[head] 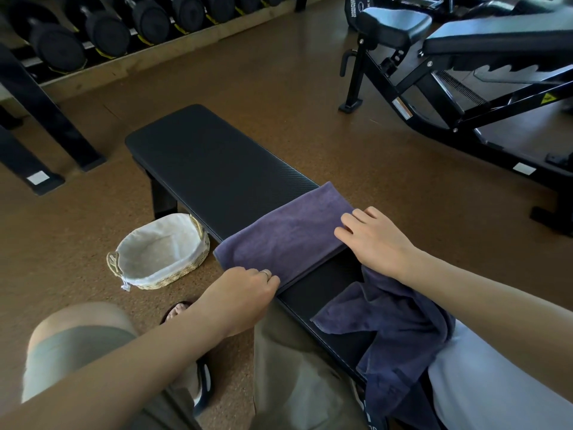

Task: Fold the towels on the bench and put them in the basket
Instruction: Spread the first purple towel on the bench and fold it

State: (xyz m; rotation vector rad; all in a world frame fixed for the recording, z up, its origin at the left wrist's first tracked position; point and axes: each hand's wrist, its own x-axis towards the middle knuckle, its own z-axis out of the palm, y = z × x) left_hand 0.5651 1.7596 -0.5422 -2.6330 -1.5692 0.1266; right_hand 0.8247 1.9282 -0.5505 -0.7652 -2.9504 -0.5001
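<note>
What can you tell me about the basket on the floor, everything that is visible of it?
The basket is oval, woven of pale straw-like fibre, with a loop handle at its near end and a white cloth liner folded over the rim. A small white tag hangs from the liner. It holds nothing visible. It stands upright on the brown floor, left of the bench, apart from both hands.

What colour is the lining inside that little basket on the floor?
The basket has a plain off-white cloth lining inside woven straw-coloured walls, seen in the head view.

You are sitting astride the bench, with a folded towel lying across it ahead of you, a crumpled towel lying nearer on your right, and the basket sitting on the floor to the bench's left.
</note>
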